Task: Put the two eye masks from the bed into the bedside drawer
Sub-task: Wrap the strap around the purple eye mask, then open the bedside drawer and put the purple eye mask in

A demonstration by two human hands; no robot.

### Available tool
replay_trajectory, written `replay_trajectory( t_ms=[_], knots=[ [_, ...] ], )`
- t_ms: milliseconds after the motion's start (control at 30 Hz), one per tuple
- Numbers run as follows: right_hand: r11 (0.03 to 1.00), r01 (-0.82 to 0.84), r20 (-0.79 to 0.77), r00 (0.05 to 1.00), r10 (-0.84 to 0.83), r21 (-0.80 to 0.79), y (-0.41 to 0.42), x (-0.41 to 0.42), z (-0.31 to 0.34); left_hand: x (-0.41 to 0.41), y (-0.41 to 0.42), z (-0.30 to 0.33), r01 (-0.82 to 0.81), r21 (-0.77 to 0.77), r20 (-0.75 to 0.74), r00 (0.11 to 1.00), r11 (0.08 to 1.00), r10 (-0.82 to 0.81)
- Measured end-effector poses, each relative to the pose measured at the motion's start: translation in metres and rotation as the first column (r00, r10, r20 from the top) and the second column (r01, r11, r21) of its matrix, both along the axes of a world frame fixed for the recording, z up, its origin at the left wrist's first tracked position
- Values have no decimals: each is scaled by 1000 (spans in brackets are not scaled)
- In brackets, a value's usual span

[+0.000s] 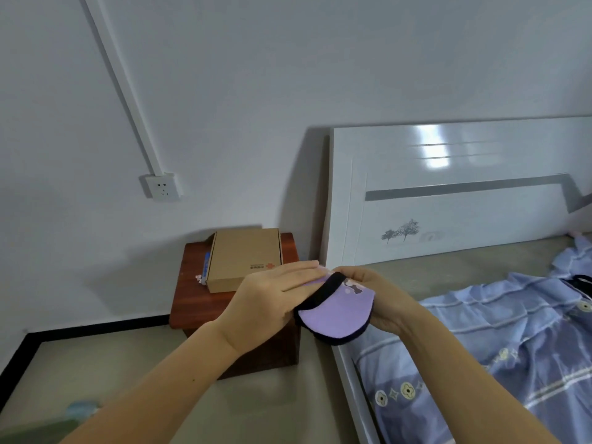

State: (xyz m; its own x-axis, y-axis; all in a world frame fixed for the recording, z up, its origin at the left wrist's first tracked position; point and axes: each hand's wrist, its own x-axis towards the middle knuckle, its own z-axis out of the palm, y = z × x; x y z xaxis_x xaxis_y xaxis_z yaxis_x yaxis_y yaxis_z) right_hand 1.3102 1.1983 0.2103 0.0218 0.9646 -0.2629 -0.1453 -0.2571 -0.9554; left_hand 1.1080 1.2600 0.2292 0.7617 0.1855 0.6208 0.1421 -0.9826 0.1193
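Both hands are meeting in front of the person, holding a purple eye mask (336, 312) between them in the air, above the gap between the bedside cabinet (205, 302) and the bed frame (349, 373). The left hand (272, 299) is lying palm-down over the mask's left part, its fingers stretched flat and pressing on the fabric. The right hand (381, 302) is cupping the mask from underneath and behind, fingers curled around its far edge, so it is gripping the mask. The mask is showing a black trim along its rim and a small dark print near the top; whether this is one mask or two stacked together cannot be told.

Behind the left hand, a closed cardboard box (245, 257) is sitting on top of the reddish-brown cabinet, and the cabinet's front, where a drawer would be, is mostly hidden by the left forearm. Beyond the right hand, the white headboard (448, 203) is standing against the wall. To the right of the right forearm, a blue patterned quilt (512, 347) is lying rumpled on the bed. Up and to the left of the hands, a wall socket (161, 187) is sitting on the wall.
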Motion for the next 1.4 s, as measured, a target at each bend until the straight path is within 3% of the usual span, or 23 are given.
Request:
replay_trajectory(
  t_ms=[100, 200, 267, 333, 433, 500, 533, 600, 667, 733, 833, 900, 1000, 1100, 1167, 1233, 1300, 1400],
  knots=[
    [981, -192, -150, 970, 192, 17, 0, 13, 2, -2, 5, -7, -29, -26, -16, 999, 999, 28],
    [961, -277, -299, 916, 266, 8, 8, 24, 0, -5, 11, -17, -107, -129, -80, 992, 986, 97],
    [950, -308, -192, 936, 294, -51, 18, 18, -11, -9, 13, -28, -156, -204, -115, 984, 967, 134],
    [944, -305, 23, 951, 310, -128, 30, 3, -33, -17, 14, -47, -197, -268, -161, 974, 943, 158],
    [968, -171, 263, 940, 216, -183, 43, -18, -81, -38, 13, -96, -296, -420, -231, 949, 858, 214],
    [969, -67, 344, 927, 148, -236, 48, -27, -121, -57, 15, -138, -406, -600, -295, 913, 690, 281],
    [958, -37, 372, 917, 146, -284, 49, -30, -142, -67, 17, -161, -449, -698, -328, 893, 557, 309],
    [923, -23, 431, 879, 202, -384, 51, -39, -187, -88, 26, -205, -509, -839, -421, 832, 195, 361],
    [888, -28, 475, 837, 272, -459, 60, -47, -229, -108, 44, -245, -541, -830, -551, 758, -136, 350],
    [855, 3, 509, 804, 306, -519, 77, -52, -268, -126, 70, -285, -563, -763, -645, 699, -318, 310],
    [817, 83, 569, 757, 321, -571, 111, -58, -317, -141, 119, -336, -550, -688, -716, 621, -472, 319],
    [817, 144, 636, 707, 310, -558, 138, -57, -354, -144, 155, -372, -579, -650, -758, 539, -492, 368],
    [844, 242, 702, 683, 202, -478, 172, -53, -402, -140, 191, -417, -547, -740, -670, 544, -393, 505],
    [781, 486, 542, 808, -230, -393, 192, -50, -432, -139, 204, -449, -552, -792, -556, 476, -261, 681],
    [691, 603, 495, 775, -392, -398, 195, -47, -443, -141, 209, -463, -590, -772, -536, 403, -237, 742],
    [731, 585, 570, 753, -328, -352, 190, -44, -448, -142, 215, -472, -626, -749, -516, 349, -214, 783],
    [815, 490, 716, 684, -141, -307, 191, -38, -452, -143, 221, -475, -685, -699, -513, 281, -205, 811],
    [871, 408, 786, 617, -42, -274, 200, -29, -458, -142, 224, -478, -755, -632, -490, 215, -175, 845]
  ],
)
